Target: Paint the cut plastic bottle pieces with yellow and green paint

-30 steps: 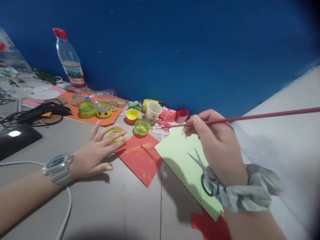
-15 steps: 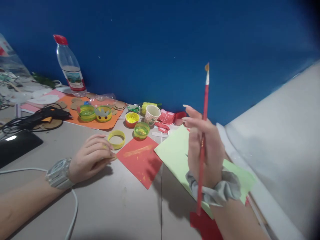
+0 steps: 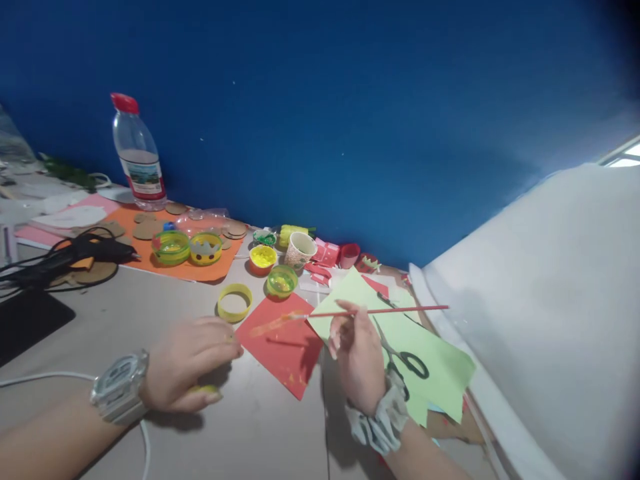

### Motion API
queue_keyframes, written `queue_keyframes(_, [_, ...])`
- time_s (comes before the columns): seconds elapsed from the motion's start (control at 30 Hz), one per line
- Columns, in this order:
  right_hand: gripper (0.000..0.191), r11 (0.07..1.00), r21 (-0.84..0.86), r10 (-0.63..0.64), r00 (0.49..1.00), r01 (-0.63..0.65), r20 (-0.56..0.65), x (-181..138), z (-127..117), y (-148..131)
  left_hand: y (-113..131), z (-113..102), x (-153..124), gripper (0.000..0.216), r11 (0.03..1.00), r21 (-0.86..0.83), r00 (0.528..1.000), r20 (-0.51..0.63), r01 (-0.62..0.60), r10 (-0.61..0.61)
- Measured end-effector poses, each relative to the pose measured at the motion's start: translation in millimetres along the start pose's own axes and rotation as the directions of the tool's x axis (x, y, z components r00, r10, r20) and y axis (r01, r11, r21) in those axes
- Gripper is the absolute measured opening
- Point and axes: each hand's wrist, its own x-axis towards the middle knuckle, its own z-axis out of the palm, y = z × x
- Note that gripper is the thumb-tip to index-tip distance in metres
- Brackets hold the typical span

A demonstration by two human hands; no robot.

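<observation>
My right hand (image 3: 361, 357) pinches a red-handled paintbrush (image 3: 390, 310) held level, its bristles low over a square of red paper (image 3: 280, 343). A pale orange-yellow streak runs across that paper under the brush tip. My left hand (image 3: 197, 363) is curled over the table left of the red paper. A bit of yellow shows between its thumb and fingers; what it belongs to is hidden. Just beyond the left fingers lies a yellow ring (image 3: 235, 303). Behind the red paper stand a green-yellow dish (image 3: 282, 281) and a cup of yellow paint (image 3: 263, 260).
Scissors (image 3: 405, 360) lie on light green paper (image 3: 445, 363) at right. A paper cup (image 3: 301, 250) stands behind. On orange paper (image 3: 200, 272) are two decorated rings and cardboard discs. A bottle (image 3: 143, 167), a glue gun (image 3: 100, 250) and a white cable (image 3: 50, 375) are at left.
My right hand has come down and left, swinging the brush from upright to level over the red paper. My left hand has turned and drawn slightly nearer. The scissors have come into view.
</observation>
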Motion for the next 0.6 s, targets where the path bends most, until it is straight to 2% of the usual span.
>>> queue_keyframes(0.1, [0.04, 0.999, -0.032, -0.013, 0.998, 0.011, -0.061, -10, -5, 27, -1, 1, 4, 0.05, 0.997, 0.063, 0.991, 0.131, -0.049, 0.04])
queue_keyframes(0.2, [0.037, 0.999, -0.049, -0.019, 0.999, 0.017, -0.03, -13, -9, 41, 3, 1, 13, 0.052, 0.992, 0.114, 0.978, 0.205, -0.051, 0.027])
queue_keyframes(0.3, [0.033, 0.996, -0.074, 0.058, 0.994, -0.052, 0.089, -14, -11, 44, 9, 0, 20, 0.042, 0.991, 0.106, 0.951, 0.307, -0.08, 0.044])
queue_keyframes(0.4, [0.035, 0.982, -0.122, 0.168, 0.962, -0.144, 0.216, -15, -11, 43, 11, 1, 22, 0.038, 0.994, 0.085, 0.939, 0.342, -0.061, 0.028])
queue_keyframes(0.5, [0.035, 0.964, -0.199, 0.223, 0.945, -0.177, 0.24, -14, -13, 41, 10, 3, 20, 0.04, 0.996, 0.084, 0.925, 0.379, -0.027, -0.007])
queue_keyframes(0.6, [0.037, 0.938, -0.319, 0.223, 0.941, -0.136, 0.254, -12, -14, 38, 8, 5, 18, 0.041, 0.996, 0.092, 0.917, 0.397, -0.011, -0.027])
